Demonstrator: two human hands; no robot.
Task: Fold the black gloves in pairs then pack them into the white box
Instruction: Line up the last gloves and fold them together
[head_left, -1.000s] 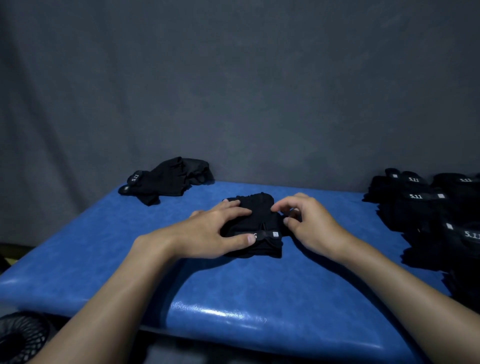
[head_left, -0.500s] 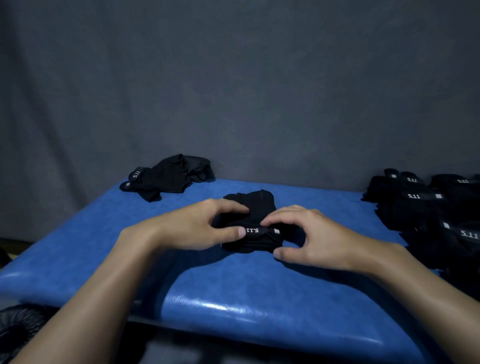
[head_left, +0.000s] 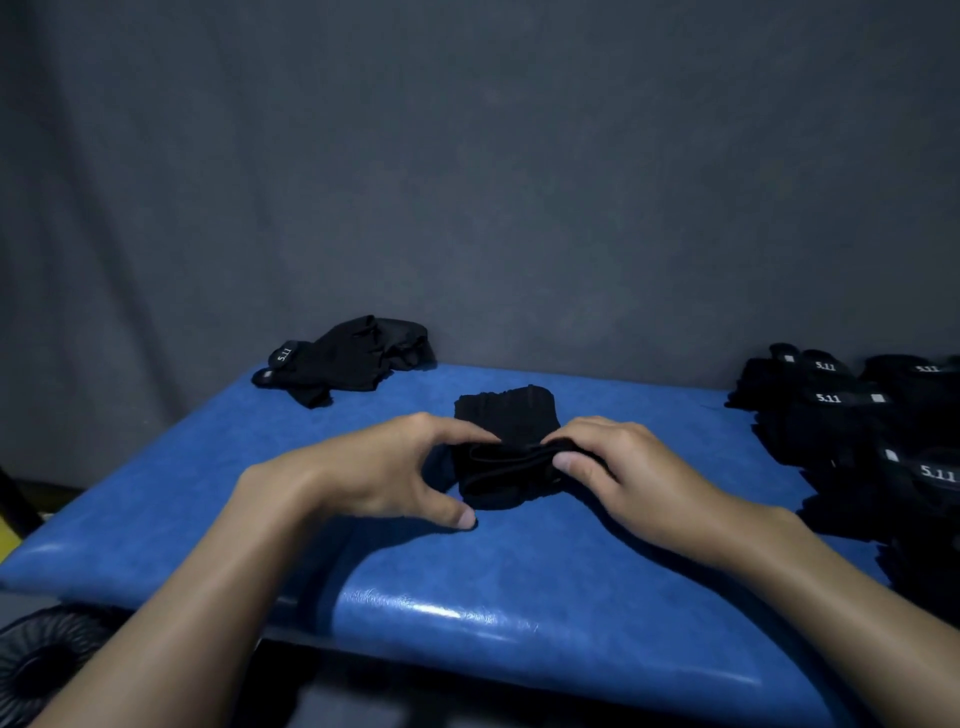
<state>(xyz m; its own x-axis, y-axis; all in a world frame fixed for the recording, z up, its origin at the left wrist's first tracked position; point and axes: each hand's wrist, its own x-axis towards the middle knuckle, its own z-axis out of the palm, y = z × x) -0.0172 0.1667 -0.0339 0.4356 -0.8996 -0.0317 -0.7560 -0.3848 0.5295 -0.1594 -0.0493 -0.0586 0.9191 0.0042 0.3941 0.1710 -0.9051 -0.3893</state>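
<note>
A folded pair of black gloves (head_left: 506, 441) lies in the middle of the blue padded table (head_left: 467, 587). My left hand (head_left: 395, 467) curls round its left side, fingers over the top and thumb at the near edge. From the right, my right hand (head_left: 613, 465) pinches the rolled cuff strap between thumb and fingers. No white box is in view.
A loose black glove pair (head_left: 345, 358) marked 5.11 lies at the table's far left corner. A pile of several black gloves (head_left: 862, 436) fills the right side. A dark fan-like object (head_left: 47, 660) sits below the table at lower left. A grey curtain hangs behind.
The cuff with its white label has been rolled over, so the label no longer shows. Both hands have shifted a little and now clasp the bundle's near end.
</note>
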